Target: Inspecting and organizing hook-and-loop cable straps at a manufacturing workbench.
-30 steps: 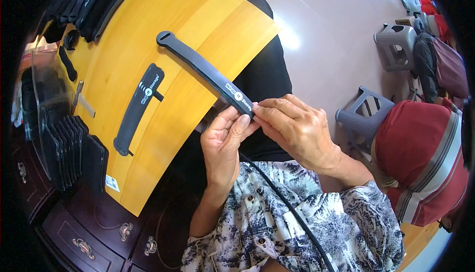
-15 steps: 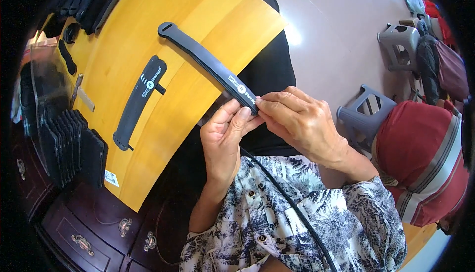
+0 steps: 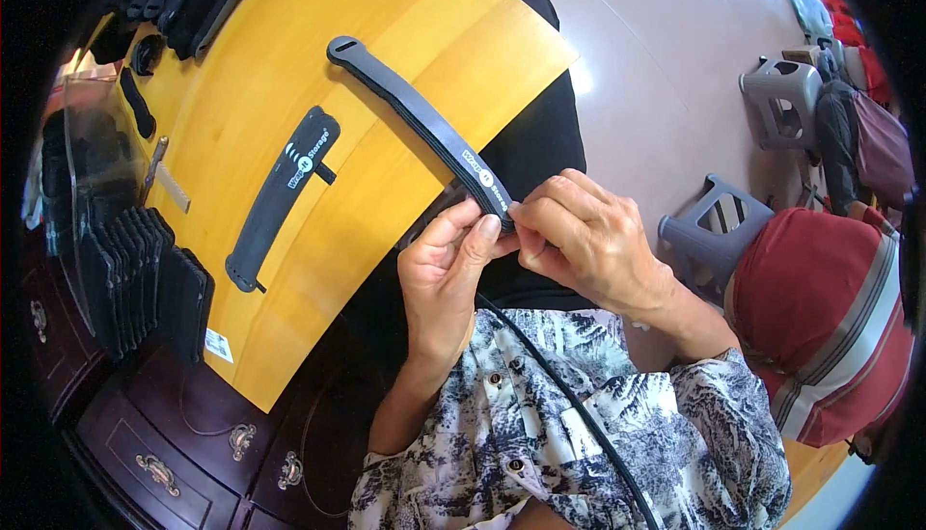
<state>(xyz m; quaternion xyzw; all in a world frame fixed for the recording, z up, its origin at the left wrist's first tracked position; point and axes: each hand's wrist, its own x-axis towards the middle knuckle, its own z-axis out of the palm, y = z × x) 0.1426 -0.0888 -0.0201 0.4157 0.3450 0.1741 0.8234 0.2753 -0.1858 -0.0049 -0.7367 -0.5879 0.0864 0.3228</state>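
Observation:
A long black storage strap point(image 3: 420, 117) with white print and a slotted, rounded far end stretches from the yellow table point(image 3: 386, 178) toward me. It looks layered, like a stack or a folded band. My left hand point(image 3: 444, 265) grips its near end between thumb and fingers, just off the table's edge. At that same tip my right hand point(image 3: 593, 241) is closed in a pinch; the fingers cover what exactly they hold. To the left lies another black strap point(image 3: 275, 207), flat on the table, with a short tab sticking out at its side.
Stacks of black straps point(image 3: 125, 284) hang at the table's left edge, beside a brush-like tool point(image 3: 154, 168). More dark straps point(image 3: 217, 4) lie at the far left. Dark wooden drawers point(image 3: 159, 443) sit below. Grey stools point(image 3: 719, 231) and a red striped bundle point(image 3: 820, 327) stand at the right.
The view has shifted slightly, so table and straps appear a little farther right. My right fingers have curled a little more at the strap's tip. My left hand keeps its grip.

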